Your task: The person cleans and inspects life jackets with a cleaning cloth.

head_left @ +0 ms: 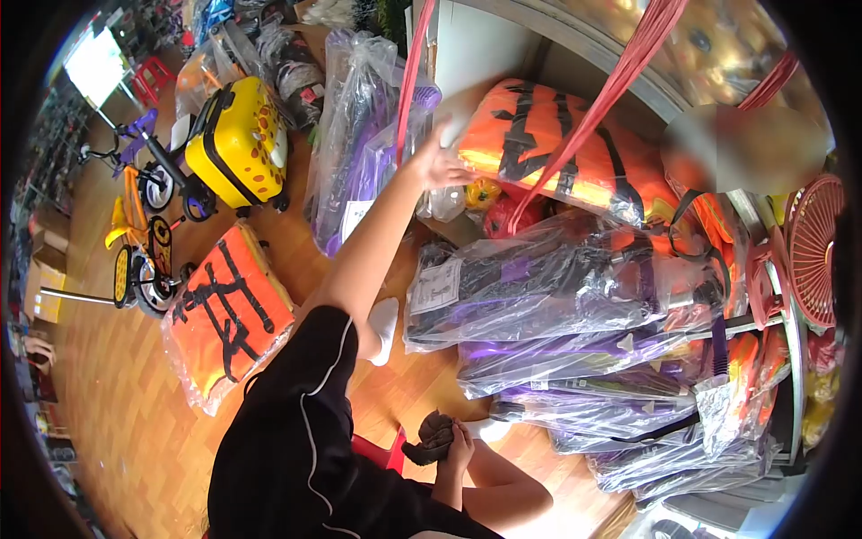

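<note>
An oblong, plastic-wrapped orange packet (541, 133) stretches rightward from my spread left hand (437, 167), right hand (458, 452) gripping a crumpled brown bundle (435, 436).

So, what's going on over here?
The person's left hand is open, stretched out to the edge of an orange package with black straps; whether it touches is hard to tell. The right hand holds a small dark brown bundle. Plastic-wrapped packages are piled nearby, and a yellow suitcase stands to the left.
</note>
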Tool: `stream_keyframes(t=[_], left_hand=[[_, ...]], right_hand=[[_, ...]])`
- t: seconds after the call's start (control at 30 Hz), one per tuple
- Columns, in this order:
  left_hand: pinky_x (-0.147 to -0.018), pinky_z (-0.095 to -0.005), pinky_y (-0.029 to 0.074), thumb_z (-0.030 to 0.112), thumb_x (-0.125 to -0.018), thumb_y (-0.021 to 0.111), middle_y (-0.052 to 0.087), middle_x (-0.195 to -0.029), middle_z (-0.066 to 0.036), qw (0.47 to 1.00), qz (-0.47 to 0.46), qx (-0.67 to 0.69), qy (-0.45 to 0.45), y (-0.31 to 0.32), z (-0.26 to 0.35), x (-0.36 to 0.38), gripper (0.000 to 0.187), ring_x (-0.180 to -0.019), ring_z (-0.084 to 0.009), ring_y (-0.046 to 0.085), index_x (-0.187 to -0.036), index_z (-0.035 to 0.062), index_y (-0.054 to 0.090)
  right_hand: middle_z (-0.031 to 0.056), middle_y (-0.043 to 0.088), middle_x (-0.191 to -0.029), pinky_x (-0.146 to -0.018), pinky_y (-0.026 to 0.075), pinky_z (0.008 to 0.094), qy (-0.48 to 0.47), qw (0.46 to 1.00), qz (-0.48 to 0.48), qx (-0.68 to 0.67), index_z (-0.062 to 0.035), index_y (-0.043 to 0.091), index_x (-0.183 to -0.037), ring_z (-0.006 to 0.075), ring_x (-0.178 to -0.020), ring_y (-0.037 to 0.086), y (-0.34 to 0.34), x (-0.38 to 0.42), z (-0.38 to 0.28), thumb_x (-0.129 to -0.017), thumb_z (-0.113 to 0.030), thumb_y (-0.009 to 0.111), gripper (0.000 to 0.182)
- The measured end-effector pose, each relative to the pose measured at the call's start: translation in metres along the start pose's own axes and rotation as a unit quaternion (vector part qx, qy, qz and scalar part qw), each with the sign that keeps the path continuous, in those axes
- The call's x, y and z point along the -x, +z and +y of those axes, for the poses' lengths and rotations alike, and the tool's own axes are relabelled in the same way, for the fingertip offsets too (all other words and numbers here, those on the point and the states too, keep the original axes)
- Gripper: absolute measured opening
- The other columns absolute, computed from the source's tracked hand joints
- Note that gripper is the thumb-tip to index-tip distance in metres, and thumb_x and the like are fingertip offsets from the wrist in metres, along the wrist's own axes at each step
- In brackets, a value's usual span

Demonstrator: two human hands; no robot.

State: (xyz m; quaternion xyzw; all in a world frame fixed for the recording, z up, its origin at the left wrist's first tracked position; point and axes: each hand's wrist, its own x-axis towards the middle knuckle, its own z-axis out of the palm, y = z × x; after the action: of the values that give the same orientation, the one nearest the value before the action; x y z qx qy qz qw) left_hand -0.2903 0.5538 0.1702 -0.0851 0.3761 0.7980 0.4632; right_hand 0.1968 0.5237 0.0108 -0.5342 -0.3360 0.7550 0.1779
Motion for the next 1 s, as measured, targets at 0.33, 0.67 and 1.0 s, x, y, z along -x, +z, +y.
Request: stream_keyframes(t=[0.33, 0.67, 1.0], left_hand=[[-0.068, -0.0367, 0.052, 0.023, -0.074, 0.061, 0.058, -0.094, -0.014, 0.986, -0.091, -0.134, 0.037, 0.065, -0.033, 0.012, 0.038, -0.078, -0.0231, 0.060, -0.102, -0.0004, 0.050], [-0.069, -0.0421, 0.051, 0.016, -0.074, 0.060, 0.057, -0.090, -0.014, 0.986, -0.123, 0.059, 0.096, 0.077, -0.101, 0.076, 0.030, -0.081, -0.0272, 0.058, -0.099, 0.0028, 0.049], [-0.064, -0.0370, 0.053, 0.002, -0.070, 0.060, 0.053, -0.099, -0.010, 0.956, -0.032, 0.107, 0.270, 0.123, -0.159, 0.166, 0.042, -0.083, -0.0238, 0.058, -0.108, 0.0025, 0.042]], right_hand=[[0.0124, 0.058, -0.089, -0.074, 0.045, 0.0274, -0.008, 0.999, 0.030, 0.035, 0.0076, 0.055, -0.093, 0.0197, -0.081, 0.056, 0.015, -0.002, -0.006, -0.078, 0.000, 0.050, 0.017], [0.0102, 0.059, -0.086, -0.069, 0.044, 0.0243, -0.071, 0.995, 0.044, 0.049, 0.0059, 0.058, -0.092, 0.0164, -0.076, 0.055, -0.019, -0.008, 0.010, -0.078, -0.001, 0.051, 0.017], [0.0107, 0.059, -0.081, -0.067, 0.044, 0.0255, -0.110, 0.990, 0.079, 0.027, 0.0064, 0.058, -0.090, 0.0170, -0.072, 0.056, -0.038, -0.006, 0.016, -0.077, -0.001, 0.051, 0.016]])
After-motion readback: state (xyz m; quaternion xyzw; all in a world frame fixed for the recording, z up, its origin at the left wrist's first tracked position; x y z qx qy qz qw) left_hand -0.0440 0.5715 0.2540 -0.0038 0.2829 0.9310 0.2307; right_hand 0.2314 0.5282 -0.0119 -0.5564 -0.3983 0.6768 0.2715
